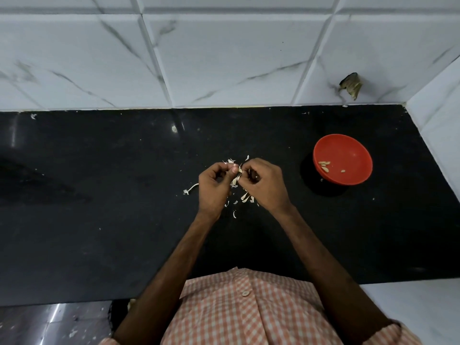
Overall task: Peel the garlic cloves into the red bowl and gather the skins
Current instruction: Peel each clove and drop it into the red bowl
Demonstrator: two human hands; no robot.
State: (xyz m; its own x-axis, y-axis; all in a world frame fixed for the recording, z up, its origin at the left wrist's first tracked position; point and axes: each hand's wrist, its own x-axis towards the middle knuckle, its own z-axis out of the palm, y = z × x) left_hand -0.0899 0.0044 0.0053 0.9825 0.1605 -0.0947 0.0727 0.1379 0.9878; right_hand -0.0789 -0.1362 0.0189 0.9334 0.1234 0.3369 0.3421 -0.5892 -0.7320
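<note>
Papery skins (pixel 245 196) lie ctr frame; I see left hand (pixel 214 186) & right hand (pixel 266 183) both pinching a garlic clove (pixel 236 179). Peel over pile, then drop in red bowl (pixel 348 148), mid-right.

A kitchen worktop set against a tiled wall.

A polished black stone countertop (pixel 99 195) runs along a wall of glossy white tiles with grey marble veining (pixel 224 58), and the same tiling turns a corner at the right. Food preparation shows on the stone: a round red plastic bowl (pixel 353 155) holds a few pale peeled garlic cloves (pixel 324 165), and thin papery garlic skins (pixel 245 196) lie scattered near the middle. Below the counter's front edge a shiny grey floor (pixel 49 324) shows.
</note>
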